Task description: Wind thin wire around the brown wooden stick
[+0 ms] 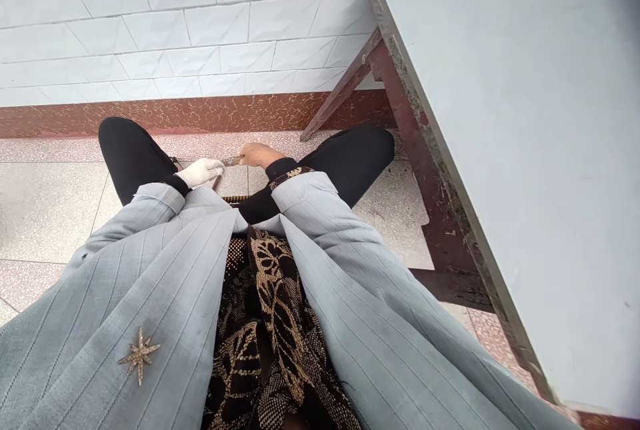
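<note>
My left hand [201, 172], in a white knitted glove, is low between my knees with its fingers closed. A thin brown stick-like piece [217, 183] shows just below its fingertips; whether the hand grips it I cannot tell. My right hand [261, 155] is bare and closed around one end of a short, slim greyish-brown piece [233, 161]. That piece reaches left to the gloved fingertips and is too small to name. My jacket hides part of the space below the hands.
A table with a pale top [525, 117] and a worn dark red frame [440, 217] stands close on my right. A white tiled wall [225, 23] with a brown base band [200, 113] rises ahead. Speckled floor tiles [45, 210] lie around my bent knees.
</note>
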The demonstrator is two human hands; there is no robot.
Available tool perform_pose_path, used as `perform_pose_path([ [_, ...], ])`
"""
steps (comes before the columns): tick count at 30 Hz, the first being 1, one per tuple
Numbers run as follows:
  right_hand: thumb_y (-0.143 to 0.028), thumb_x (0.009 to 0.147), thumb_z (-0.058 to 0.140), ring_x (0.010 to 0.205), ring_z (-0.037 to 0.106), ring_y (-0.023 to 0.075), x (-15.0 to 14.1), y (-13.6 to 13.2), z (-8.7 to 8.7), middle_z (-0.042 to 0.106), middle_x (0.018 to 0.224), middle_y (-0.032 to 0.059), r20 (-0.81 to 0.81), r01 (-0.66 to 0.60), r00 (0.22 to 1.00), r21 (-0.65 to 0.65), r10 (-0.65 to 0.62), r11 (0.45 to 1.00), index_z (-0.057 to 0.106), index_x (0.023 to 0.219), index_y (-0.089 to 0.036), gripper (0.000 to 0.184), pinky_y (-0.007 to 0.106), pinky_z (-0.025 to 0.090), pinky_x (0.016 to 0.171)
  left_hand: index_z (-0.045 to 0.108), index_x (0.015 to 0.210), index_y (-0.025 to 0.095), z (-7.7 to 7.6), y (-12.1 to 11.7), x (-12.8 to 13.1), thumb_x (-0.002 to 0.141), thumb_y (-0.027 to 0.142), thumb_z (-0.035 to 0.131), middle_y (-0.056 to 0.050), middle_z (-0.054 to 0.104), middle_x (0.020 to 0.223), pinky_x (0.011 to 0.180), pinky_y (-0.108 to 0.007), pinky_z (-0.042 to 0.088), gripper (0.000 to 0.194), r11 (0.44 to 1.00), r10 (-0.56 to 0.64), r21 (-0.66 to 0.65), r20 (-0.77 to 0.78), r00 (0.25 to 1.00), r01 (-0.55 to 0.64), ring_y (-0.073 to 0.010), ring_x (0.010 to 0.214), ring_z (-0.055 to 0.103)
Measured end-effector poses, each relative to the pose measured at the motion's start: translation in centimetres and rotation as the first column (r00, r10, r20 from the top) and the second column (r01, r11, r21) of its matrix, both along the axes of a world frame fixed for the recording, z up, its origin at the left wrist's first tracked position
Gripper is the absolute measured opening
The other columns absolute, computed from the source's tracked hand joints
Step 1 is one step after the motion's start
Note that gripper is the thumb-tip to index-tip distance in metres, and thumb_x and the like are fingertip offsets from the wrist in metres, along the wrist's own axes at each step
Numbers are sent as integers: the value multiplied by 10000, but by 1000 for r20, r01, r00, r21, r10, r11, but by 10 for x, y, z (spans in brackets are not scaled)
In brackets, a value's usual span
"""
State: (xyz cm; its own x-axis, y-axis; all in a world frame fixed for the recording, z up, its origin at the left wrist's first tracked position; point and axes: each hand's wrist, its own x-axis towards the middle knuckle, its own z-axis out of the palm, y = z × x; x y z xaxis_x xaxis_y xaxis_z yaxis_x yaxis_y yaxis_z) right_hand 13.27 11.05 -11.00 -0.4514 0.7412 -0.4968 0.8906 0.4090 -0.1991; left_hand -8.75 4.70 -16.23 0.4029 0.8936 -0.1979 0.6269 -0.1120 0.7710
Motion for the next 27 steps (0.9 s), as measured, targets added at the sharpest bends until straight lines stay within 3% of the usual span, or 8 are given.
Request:
perform_pose_path([
  [7,-245,972,663,816,677,179,6,3,-6,777,1004,114,-69,-130,991,-205,118,970,785,1279,-147,344,275,418,664,722,972,126,17,2,-3,932,246,546,1,620,739,721,-268,413,217,995,62,77,-57,996,-58,-124,688,519],
  [12,-202,946,679,766,639,148,8,6,-7,773,961,88,-132,-197,977,-256,167,946,766,1344,-151,410,249,425,681,723,966,128,23,2,-3,932,252,531,12,596,715,713,-271,426,231,992,111,76,-74,991,-105,-125,667,514],
  [17,-213,925,702,798,635,138,16,12,0,787,1026,73,-292,-270,938,-273,188,923,748,1385,-162,465,236,449,756,731,1011,126,19,5,-5,930,253,547,3,612,715,702,-266,435,238,966,255,41,-40,966,-253,-125,663,527],
  [19,-208,908,709,792,634,129,20,12,6,790,1019,55,-391,-283,908,-306,151,909,757,1371,-174,467,238,467,789,721,992,125,19,7,-7,936,265,564,4,601,704,664,-255,422,218,963,269,-19,27,963,-269,-115,637,508],
  [23,-201,867,735,759,641,119,26,6,21,783,933,24,-569,-282,822,-388,13,877,769,1343,-200,476,253,503,812,690,948,126,16,8,-11,922,377,679,-4,614,725,630,-239,423,252,970,213,-164,221,952,-179,-100,620,507],
  [27,-207,910,704,740,624,115,25,1,28,764,888,20,-724,-218,678,-361,-125,907,745,1360,-173,454,246,516,786,688,961,150,11,4,-12,943,460,685,11,558,671,575,-226,389,310,976,137,-208,353,925,-66,-94,575,471],
])
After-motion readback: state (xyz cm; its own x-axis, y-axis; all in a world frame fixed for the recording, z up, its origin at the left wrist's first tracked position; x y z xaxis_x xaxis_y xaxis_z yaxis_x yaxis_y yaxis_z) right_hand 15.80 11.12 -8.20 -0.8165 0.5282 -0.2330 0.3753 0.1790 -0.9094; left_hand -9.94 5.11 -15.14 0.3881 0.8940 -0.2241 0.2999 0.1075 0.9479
